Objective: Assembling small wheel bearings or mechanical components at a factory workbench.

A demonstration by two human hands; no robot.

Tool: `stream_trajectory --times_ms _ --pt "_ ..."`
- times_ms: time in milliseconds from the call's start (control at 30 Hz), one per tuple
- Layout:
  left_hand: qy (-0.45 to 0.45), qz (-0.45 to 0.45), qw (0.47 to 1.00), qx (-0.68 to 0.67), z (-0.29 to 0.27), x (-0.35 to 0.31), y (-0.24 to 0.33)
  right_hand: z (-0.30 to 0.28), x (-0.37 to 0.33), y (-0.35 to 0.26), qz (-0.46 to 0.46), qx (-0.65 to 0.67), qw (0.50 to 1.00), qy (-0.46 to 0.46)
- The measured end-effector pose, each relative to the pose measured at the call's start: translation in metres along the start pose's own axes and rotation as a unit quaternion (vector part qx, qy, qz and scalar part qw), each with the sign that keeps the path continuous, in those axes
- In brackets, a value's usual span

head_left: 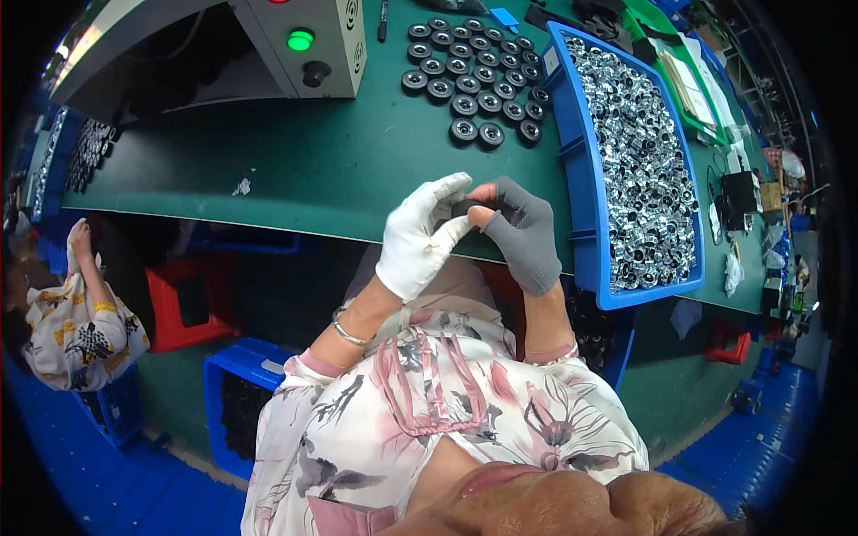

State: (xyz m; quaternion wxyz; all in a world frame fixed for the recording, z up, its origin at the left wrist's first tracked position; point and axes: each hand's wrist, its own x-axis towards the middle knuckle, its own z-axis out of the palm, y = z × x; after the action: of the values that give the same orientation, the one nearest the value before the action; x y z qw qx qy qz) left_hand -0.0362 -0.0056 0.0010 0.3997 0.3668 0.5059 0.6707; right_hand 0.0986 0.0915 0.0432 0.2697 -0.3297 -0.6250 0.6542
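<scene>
My left hand (418, 239), in a white glove, and my right hand (529, 234), in a grey glove with bare thumb and fingertip, meet just above the table's near edge. Pinched between their fingertips is a small dark part (466, 206). Fingers cover most of it, so its exact kind cannot be made out. Beyond my hands, several black wheels (488, 102) with silvery hubs lie flat in loose rows on the green table (349, 170). To the right of my right hand stands a long blue bin (585, 196) heaped with shiny metal fittings (639, 161).
A pale machine (326, 40) with a lit green lamp stands at the back left. Black parts (89, 152) lie near the left end. Another person (85, 322) sits at left beside a red stool (192, 304). A blue crate (237, 402) stands low at my left.
</scene>
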Motion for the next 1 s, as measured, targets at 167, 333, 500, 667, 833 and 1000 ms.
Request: stream_trajectory --times_ms 167,333,500,667,833,1000 --pt "0.029 -0.006 0.999 0.038 0.005 0.000 -0.007 0.000 0.001 0.006 -0.025 -0.001 0.999 0.020" --pt "-0.004 0.093 0.970 0.224 0.006 -0.002 0.005 -0.001 -0.002 0.014 -0.014 0.007 0.999 0.042" --pt "0.017 0.031 0.998 0.050 0.007 -0.002 0.004 -0.003 0.000 0.009 0.000 0.030 0.999 0.025" --pt "0.058 -0.059 0.991 -0.110 0.001 0.001 0.009 -0.008 -0.001 0.008 -0.098 -0.043 0.991 -0.080" --pt "-0.024 -0.097 0.975 -0.199 -0.007 0.002 0.006 -0.012 0.001 0.013 -0.114 -0.016 0.988 -0.102" --pt "0.011 -0.070 0.988 -0.138 0.012 -0.004 0.010 -0.012 0.002 0.021 -0.171 -0.067 0.982 -0.039"
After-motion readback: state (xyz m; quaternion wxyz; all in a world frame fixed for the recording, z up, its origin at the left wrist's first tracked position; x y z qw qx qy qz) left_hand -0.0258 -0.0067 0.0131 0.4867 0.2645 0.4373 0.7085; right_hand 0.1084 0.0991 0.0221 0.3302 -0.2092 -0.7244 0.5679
